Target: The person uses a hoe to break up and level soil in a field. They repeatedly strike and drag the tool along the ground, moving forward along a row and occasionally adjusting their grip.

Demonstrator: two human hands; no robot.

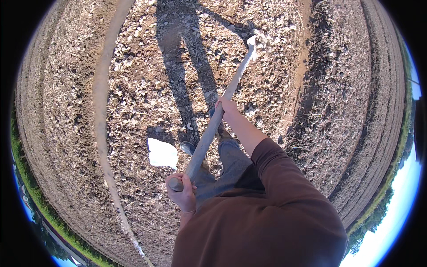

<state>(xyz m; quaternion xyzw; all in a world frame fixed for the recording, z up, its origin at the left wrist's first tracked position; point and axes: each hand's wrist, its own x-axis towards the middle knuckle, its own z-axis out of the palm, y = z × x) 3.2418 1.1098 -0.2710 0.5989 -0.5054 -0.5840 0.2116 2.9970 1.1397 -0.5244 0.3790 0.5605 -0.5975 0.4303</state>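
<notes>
A hoe-like tool with a long wooden handle [210, 131] slants from my waist out to the ground ahead. My left hand [182, 197] is wrapped around the handle's butt end. Further down the shaft, my right hand [227, 107] grips it with the arm stretched out. The tool's pale head [252, 46] rests at or just above the soil beside some dry plant litter [263, 38]; glare hides its exact shape. To the left of my feet lies an overexposed white sheet or bag [162, 153].
Cloddy dry soil [140, 83] surrounds my boots [188, 148]. A long pale band [101, 100], perhaps a hose, runs along the left. On the right is a smooth brown soil strip [302, 73] beside a dark furrow [313, 66]. Green grass [50, 207] borders the field.
</notes>
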